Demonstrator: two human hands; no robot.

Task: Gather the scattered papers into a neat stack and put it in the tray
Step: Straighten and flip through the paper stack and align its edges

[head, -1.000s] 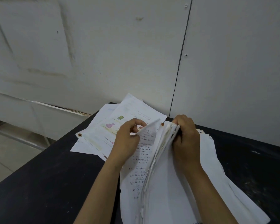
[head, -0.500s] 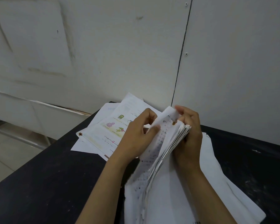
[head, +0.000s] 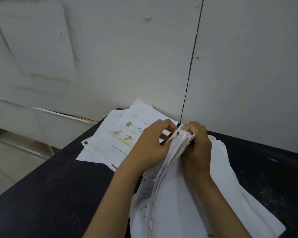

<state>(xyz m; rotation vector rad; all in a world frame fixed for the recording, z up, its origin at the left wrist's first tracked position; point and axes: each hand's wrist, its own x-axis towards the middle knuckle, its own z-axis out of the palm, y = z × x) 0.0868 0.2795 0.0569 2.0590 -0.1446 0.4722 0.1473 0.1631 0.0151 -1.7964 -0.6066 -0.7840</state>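
Papers, a thick bundle of white printed sheets [head: 175, 152], now pinched together at its far corner by both hands.
Left hand [head: 150, 146] has closed in against right hand [head: 196, 145], squaring it; loose illustrated worksheets [head: 117, 134] wait left of the bundle, overhanging the black table [head: 50, 186] edge; no tray visible.

Both bare forearms reach forward from the lower edge of the view and converge toward the middle. The left hand [head: 149, 146] is seen from the back, wrist slightly bent, fingers curled inward with the fingertips [head: 169, 125] pinching the top corner of a thick raised bundle of white paper sheets [head: 176, 150]. The right hand [head: 197, 145] faces it, knuckles up, fingers curled round the bundle's other side. The two hands nearly meet at the fingertips.
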